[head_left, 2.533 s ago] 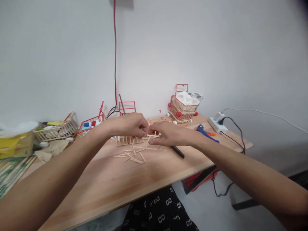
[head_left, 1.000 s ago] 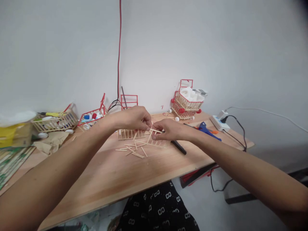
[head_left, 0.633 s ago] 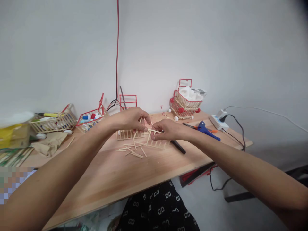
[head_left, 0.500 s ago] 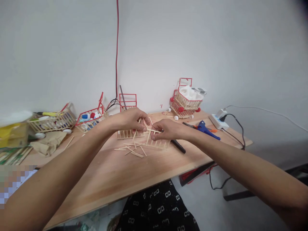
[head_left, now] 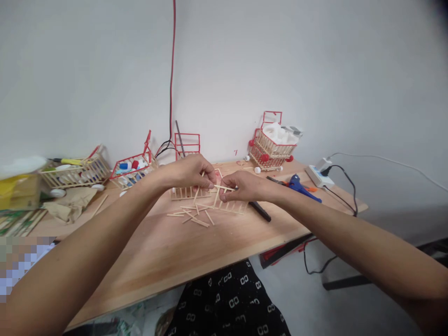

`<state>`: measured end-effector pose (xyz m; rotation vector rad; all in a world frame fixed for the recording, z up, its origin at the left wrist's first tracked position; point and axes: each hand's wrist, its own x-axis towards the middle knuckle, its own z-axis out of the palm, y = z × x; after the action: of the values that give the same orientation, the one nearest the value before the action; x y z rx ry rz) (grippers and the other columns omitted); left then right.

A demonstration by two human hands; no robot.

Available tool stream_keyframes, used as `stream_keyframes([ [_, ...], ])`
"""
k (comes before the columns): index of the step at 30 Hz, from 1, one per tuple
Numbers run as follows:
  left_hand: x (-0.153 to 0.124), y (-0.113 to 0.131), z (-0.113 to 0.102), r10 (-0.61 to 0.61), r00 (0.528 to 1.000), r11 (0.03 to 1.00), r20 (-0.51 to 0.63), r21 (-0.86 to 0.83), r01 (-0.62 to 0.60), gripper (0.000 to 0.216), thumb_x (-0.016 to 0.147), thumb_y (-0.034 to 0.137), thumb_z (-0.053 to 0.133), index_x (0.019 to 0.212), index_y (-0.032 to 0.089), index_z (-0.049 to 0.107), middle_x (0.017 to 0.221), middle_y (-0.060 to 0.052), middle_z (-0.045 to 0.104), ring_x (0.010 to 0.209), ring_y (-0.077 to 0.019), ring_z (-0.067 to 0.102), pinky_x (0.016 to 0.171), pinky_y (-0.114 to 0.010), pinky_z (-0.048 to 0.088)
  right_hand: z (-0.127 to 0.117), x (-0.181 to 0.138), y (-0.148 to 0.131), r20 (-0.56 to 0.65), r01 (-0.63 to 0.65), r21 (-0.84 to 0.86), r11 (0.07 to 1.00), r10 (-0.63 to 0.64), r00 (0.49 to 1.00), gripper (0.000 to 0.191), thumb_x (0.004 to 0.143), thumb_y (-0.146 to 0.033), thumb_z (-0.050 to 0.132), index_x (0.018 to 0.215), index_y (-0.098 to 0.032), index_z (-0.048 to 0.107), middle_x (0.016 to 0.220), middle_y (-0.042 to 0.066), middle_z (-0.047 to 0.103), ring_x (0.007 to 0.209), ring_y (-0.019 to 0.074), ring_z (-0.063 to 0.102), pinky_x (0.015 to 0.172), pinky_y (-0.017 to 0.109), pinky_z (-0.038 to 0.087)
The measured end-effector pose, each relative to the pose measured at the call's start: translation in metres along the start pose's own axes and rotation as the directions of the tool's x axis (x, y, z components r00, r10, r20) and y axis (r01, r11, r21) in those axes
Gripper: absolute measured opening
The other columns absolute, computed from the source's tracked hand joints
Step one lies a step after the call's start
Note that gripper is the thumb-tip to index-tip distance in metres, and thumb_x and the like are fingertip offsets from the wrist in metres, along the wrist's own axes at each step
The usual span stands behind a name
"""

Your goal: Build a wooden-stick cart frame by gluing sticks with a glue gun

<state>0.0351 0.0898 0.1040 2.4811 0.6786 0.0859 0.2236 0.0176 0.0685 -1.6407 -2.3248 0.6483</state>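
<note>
We hold one slim, pale wooden strip point(head_left: 224, 188) above the tan wooden tabletop point(head_left: 150, 261), the left hand point(head_left: 194, 171) and right hand point(head_left: 244, 185) each pinched closed on it; uneven pressure could snap it. Outward, overlapping pale sticks point(head_left: 200, 223) defy counting; we count one blue plastic glue gun point(head_left: 297, 183) and one white rectangular power strip point(head_left: 318, 177).

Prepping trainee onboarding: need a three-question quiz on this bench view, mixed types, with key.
1. Multiple choice: what is the right hand holding? a) the blue tool b) a thin wooden stick c) the white plug
2. True or false: the loose sticks in front of the hands lie on the power strip.
3. Fill in: the rightmost cart carries bulky ____ material.

Key: 1 b; 2 false, they lie on the table; 3 white.
</note>
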Motion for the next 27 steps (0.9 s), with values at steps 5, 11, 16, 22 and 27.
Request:
stream_keyframes([
  [5, 0.001, -0.001, 0.000, -0.010, 1.000, 1.000, -0.002, -0.009, 0.010, 0.016, 0.071, 0.026, 0.065, 0.080, 0.014, 0.071, 0.055, 0.002, 0.058, 0.048, -0.0076, 0.050, 0.048, -0.019, 0.031, 0.001, 0.000, 0.003, -0.007, 0.010, -0.004, 1.000, -0.010, 1.000, 0.012, 0.074, -0.028, 0.064, 0.075, -0.016, 0.064, 0.063, -0.004, 0.051, 0.058, 0.0095, 0.042, 0.053, 0.022, 0.026],
  [11, 0.001, -0.005, 0.000, 0.009, 1.000, 1.000, -0.003, -0.005, -0.009, 0.017, 0.072, 0.028, 0.063, 0.080, 0.014, 0.071, 0.057, 0.001, 0.062, 0.052, -0.0092, 0.054, 0.050, -0.020, 0.034, -0.004, -0.002, 0.001, 0.035, 0.032, 0.012, 0.999, -0.032, 0.999, 0.018, 0.077, -0.031, 0.065, 0.084, -0.015, 0.068, 0.071, -0.001, 0.060, 0.063, 0.0108, 0.048, 0.055, 0.023, 0.031],
  [16, -0.003, -0.011, -0.002, 0.004, 1.000, 1.000, -0.014, -0.017, -0.005, 0.021, 0.073, 0.030, 0.063, 0.083, 0.014, 0.071, 0.063, -0.002, 0.066, 0.056, -0.0108, 0.056, 0.051, -0.020, 0.036, -0.015, -0.006, -0.003, 0.026, 0.054, -0.001, 0.999, -0.054, 0.998, 0.036, 0.078, -0.035, 0.067, 0.109, -0.016, 0.066, 0.087, 0.004, 0.067, 0.077, 0.0147, 0.057, 0.064, 0.024, 0.041],
  [22, -0.010, -0.017, -0.006, -0.021, 0.998, 1.000, -0.057, -0.019, 0.020, 0.022, 0.073, 0.033, 0.063, 0.084, 0.016, 0.072, 0.066, -0.001, 0.068, 0.058, -0.0110, 0.057, 0.053, -0.021, 0.038, -0.032, -0.015, 0.008, -0.150, 0.114, 0.120, 0.986, -0.096, 0.984, 0.059, 0.079, -0.039, 0.067, 0.133, -0.022, 0.051, 0.123, 0.011, 0.061, 0.106, 0.0218, 0.059, 0.083, 0.032, 0.049],
  [27, -0.025, -0.019, -0.010, -0.104, 0.985, 0.986, -0.137, -0.141, 0.085, 0.019, 0.072, 0.032, 0.065, 0.079, 0.016, 0.072, 0.063, -0.001, 0.067, 0.058, -0.0114, 0.058, 0.053, -0.021, 0.040, -0.050, -0.044, 0.025, -0.568, 0.119, 0.205, 0.971, 0.019, 0.823, 0.044, 0.089, -0.048, 0.051, 0.127, -0.026, 0.056, 0.129, 0.008, 0.059, 0.113, 0.0241, 0.057, 0.092, 0.041, 0.047],
])
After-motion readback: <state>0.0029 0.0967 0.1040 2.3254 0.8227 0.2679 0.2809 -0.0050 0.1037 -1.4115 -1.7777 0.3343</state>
